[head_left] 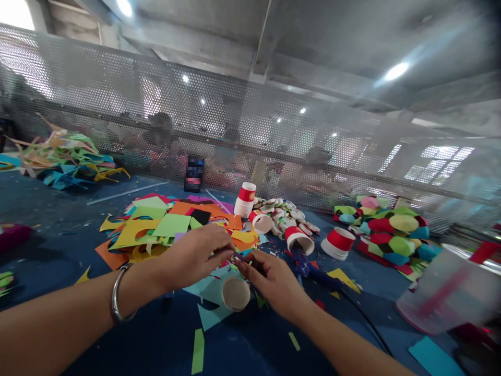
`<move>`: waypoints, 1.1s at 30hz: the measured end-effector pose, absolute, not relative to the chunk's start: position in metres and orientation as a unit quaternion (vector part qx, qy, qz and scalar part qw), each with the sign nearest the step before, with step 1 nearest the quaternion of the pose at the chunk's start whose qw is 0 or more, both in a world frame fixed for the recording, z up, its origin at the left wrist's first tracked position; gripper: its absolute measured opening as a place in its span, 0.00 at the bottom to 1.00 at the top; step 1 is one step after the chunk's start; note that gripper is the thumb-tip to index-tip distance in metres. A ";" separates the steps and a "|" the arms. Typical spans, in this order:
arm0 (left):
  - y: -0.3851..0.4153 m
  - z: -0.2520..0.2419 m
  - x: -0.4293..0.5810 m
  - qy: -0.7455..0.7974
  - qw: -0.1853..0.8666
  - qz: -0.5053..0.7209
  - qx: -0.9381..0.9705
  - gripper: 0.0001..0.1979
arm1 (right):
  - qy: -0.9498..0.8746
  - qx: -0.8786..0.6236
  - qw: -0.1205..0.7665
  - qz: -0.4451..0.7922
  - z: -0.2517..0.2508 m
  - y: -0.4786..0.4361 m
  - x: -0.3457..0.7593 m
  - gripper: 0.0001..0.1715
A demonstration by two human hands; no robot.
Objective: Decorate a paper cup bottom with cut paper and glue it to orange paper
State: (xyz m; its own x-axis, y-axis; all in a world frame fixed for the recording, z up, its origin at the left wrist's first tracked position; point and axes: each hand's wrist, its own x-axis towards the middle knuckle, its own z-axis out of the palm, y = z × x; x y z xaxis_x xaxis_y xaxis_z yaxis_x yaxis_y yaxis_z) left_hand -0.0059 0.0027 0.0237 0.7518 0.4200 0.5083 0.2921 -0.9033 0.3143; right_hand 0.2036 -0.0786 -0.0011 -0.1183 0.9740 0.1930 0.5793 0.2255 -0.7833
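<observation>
My left hand (203, 253), with a silver bangle at its wrist, and my right hand (270, 277) meet fingertip to fingertip. Pinched between them is a small dark purplish piece (237, 257), mostly hidden by the fingers; it looks like paper. Just below the fingertips a pale round paper cup (236, 294) stands on the table, beside light blue paper scraps (213, 316). To the right of my right hand lies a blue glue gun (313, 270), its front end at the mouth of a red and white paper cup (293, 234).
Coloured paper sheets (156, 224) pile up behind my left hand. Stacked cups (245, 201) and loose cut pieces (287, 214) lie farther back. A cable (368, 318), a translucent bucket (446, 292) and patchwork paper balls (395, 235) occupy the right. A perforated metal screen (219, 115) borders the table.
</observation>
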 end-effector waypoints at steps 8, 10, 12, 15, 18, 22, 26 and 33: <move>0.027 0.013 -0.009 0.313 0.366 0.312 0.819 0.11 | -0.632 -0.549 0.460 0.297 0.002 -0.077 0.212 0.20; 0.028 0.012 -0.008 0.300 0.439 0.309 0.789 0.12 | -0.605 -0.547 0.491 0.307 0.003 -0.077 0.211 0.21; 0.025 0.012 -0.006 0.289 0.491 0.298 0.766 0.12 | -0.580 -0.543 0.518 0.317 0.004 -0.078 0.209 0.21; 0.016 0.014 -0.002 0.260 0.566 0.268 0.735 0.12 | -0.555 -0.537 0.543 0.330 0.005 -0.078 0.208 0.22; 0.007 0.015 0.001 0.246 0.596 0.246 0.724 0.13 | -0.544 -0.531 0.549 0.347 0.005 -0.078 0.207 0.22; 0.002 0.013 0.005 0.254 0.555 0.241 0.755 0.16 | -0.546 -0.521 0.546 0.365 0.005 -0.078 0.206 0.19; -0.003 0.011 0.011 0.260 0.513 0.235 0.784 0.19 | -0.556 -0.512 0.526 0.390 0.005 -0.081 0.203 0.18; -0.009 0.016 0.013 0.253 0.497 0.229 0.798 0.10 | -0.554 -0.496 0.491 0.454 0.005 -0.083 0.201 0.21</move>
State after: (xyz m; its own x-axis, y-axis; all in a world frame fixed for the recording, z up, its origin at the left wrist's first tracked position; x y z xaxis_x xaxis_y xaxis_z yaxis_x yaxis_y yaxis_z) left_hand 0.0131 -0.0088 0.0155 0.7680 0.6303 0.1136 0.1758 -0.3779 0.9090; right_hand 0.2009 -0.0828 0.0053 -0.0256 0.9953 0.0935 0.1051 0.0957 -0.9898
